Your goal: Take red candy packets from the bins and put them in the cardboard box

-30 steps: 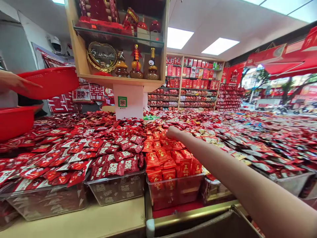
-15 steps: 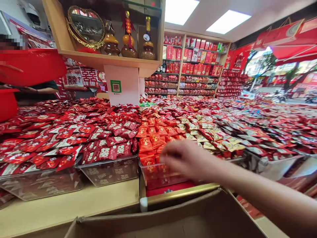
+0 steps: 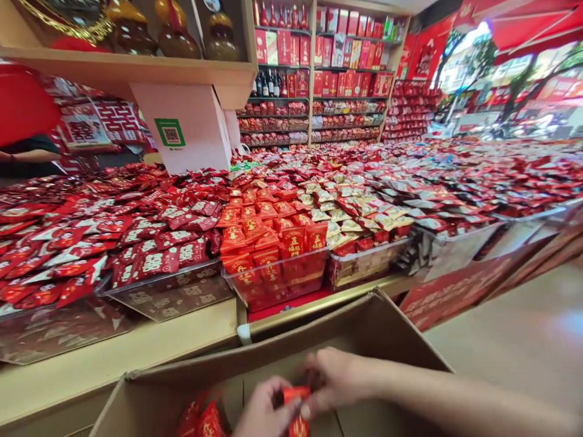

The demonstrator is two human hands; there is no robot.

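Observation:
Over the inside of a cardboard box (image 3: 255, 358), my two hands meet at a small red packet with gold print (image 3: 298, 422). My left hand (image 3: 264, 413) is closed around its left side. From the right, my right hand (image 3: 334, 379) pinches the packet, its fingers bent and slightly blurred. More red packets (image 3: 207, 419) are seen low in the box, left of my left hand. Just behind the box, a clear plastic bin (image 3: 277, 279) is heaped with red packets of the same look.
Bins of maroon packets (image 3: 159, 261) and gold-and-white packets (image 3: 350, 224) flank the red one. A white post with a QR code (image 3: 182, 130) rises behind, under a display shelf (image 3: 136, 70). At far left, a person's arm (image 3: 31, 156) shows beside a red basin-like shape (image 3: 25, 109).
My right hand has moved from the red-packet bin down into the box. My left hand has come into view, with a red packet between both hands. The camera has tilted down and turned right.

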